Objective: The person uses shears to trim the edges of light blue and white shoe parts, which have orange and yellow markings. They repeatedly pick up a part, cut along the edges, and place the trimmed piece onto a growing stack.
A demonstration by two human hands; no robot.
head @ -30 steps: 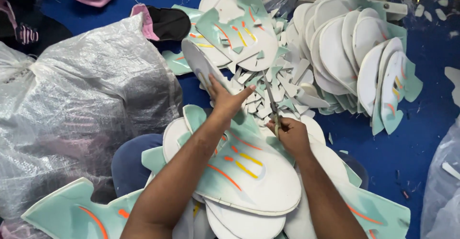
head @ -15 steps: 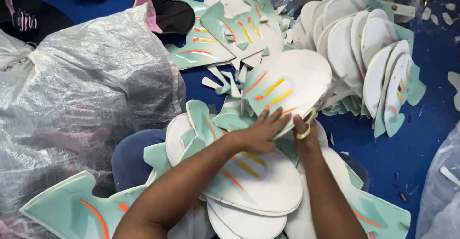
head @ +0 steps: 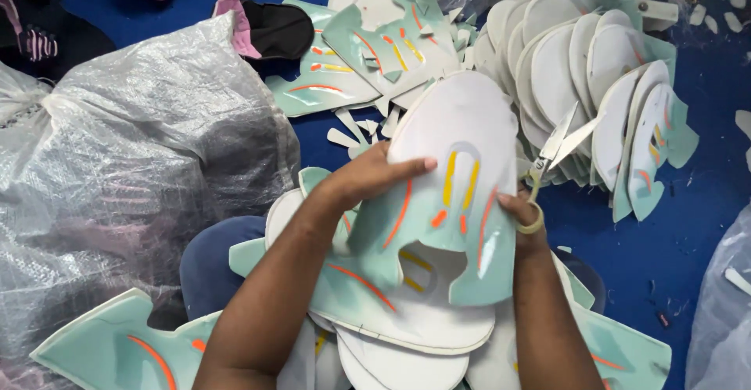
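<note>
Both hands gripping: left hand closed on mint-and-white foam piece, held above lap stack; right hand closed on same piece's edge, scissors looped on fingers. Beyond: trimmed pieces, blue floor.

One head-worn camera, looking steeply down and close over both forearms, facing forward across the blue floor; the big plastic sack fills the left; no second view
</note>
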